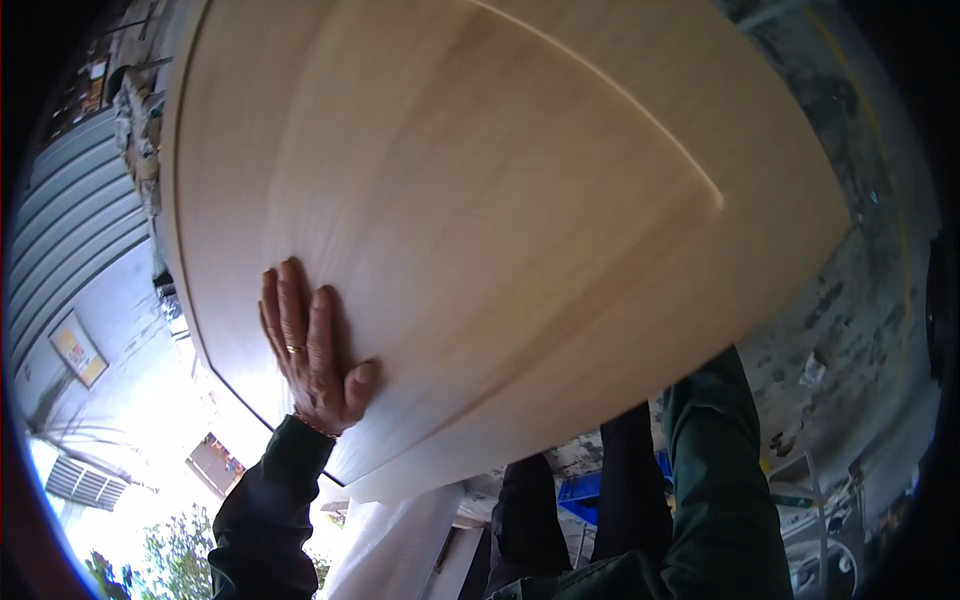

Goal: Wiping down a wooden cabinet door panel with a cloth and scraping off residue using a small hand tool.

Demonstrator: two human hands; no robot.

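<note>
A large, light wood-grain panel [480,230], which looks like a door panel, fills most of the view and stands tilted in front of me. A shallow moulded line runs across its upper right part and ends at a corner. My left hand [318,360] lies flat on its face near the left edge, fingers stretched out, with a ring on one finger. My right arm, in a dark green sleeve, reaches up to the panel's lower right edge. Behind that edge my right hand is hidden, so its grip does not show.
Below the panel, a blue crate [580,495] sits by my legs. White sheeting [390,545] hangs or stands at the lower left. A pale metal frame [815,520] is on the stained floor [800,385] at the right. Corrugated sheet metal [80,230] lies beyond the panel's left edge.
</note>
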